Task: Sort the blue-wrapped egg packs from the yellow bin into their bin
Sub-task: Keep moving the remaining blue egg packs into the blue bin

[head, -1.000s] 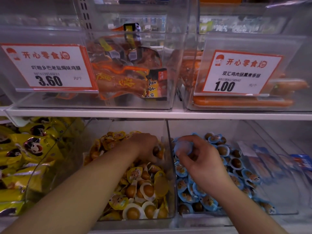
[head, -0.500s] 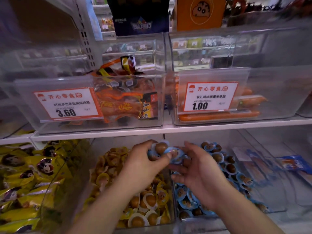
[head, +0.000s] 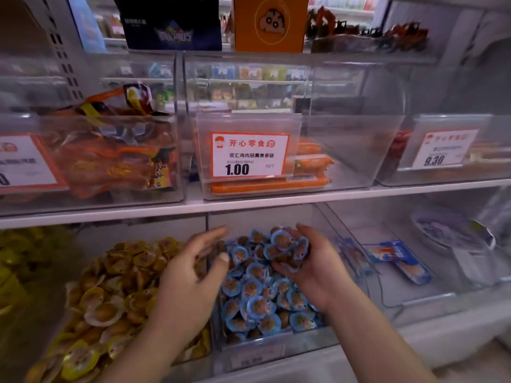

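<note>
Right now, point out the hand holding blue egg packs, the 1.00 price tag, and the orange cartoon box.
right hand [head: 312,268], head view, palm.
white 1.00 price tag [head: 249,155], head view, centre.
orange cartoon box [head: 271,22], head view, front face.

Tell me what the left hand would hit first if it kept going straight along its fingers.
The left hand points up and right, so it would probably first meet the heap of blue-wrapped egg packs in the clear plastic bin; depth is uncertain from this one view.

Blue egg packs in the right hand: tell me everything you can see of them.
The blue egg packs are a small bunch of round, glossy plastic packs, each with a blue rim around a brown egg. The right hand cups them, fingers curled, over the clear bin of matching packs. The left hand is apart, holding nothing.
</note>
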### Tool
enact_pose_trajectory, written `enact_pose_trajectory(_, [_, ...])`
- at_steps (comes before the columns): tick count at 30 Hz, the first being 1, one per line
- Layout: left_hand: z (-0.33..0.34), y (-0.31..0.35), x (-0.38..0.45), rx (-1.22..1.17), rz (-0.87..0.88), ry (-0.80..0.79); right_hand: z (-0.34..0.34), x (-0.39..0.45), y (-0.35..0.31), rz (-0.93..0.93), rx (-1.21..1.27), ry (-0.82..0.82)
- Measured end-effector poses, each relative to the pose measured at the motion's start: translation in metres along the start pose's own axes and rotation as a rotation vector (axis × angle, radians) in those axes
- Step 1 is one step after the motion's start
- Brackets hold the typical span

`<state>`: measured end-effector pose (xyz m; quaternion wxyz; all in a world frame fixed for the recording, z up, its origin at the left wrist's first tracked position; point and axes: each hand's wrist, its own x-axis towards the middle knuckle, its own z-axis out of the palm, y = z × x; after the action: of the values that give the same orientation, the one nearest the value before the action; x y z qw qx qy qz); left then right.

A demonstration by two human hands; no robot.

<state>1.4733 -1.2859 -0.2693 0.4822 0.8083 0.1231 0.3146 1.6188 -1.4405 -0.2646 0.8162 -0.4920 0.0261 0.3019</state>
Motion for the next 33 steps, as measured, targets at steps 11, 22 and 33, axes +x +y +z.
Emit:
enact_pose_trajectory(11, [-0.070,-0.081,-0.018,0.623,-0.108,-0.488,0.026,-0.017,0.036,-0.583,-0.994,-0.163])
enact_pose_trajectory(22, [-0.081,-0.101,0.019,1.139,0.074,-0.366,0.056,-0.006,0.089,-0.574,-1.311,-0.391])
enact_pose_trajectory(33, [-0.053,-0.092,0.012,0.754,-0.029,-0.553,0.054,-0.006,0.094,-0.607,-1.303,-0.405])
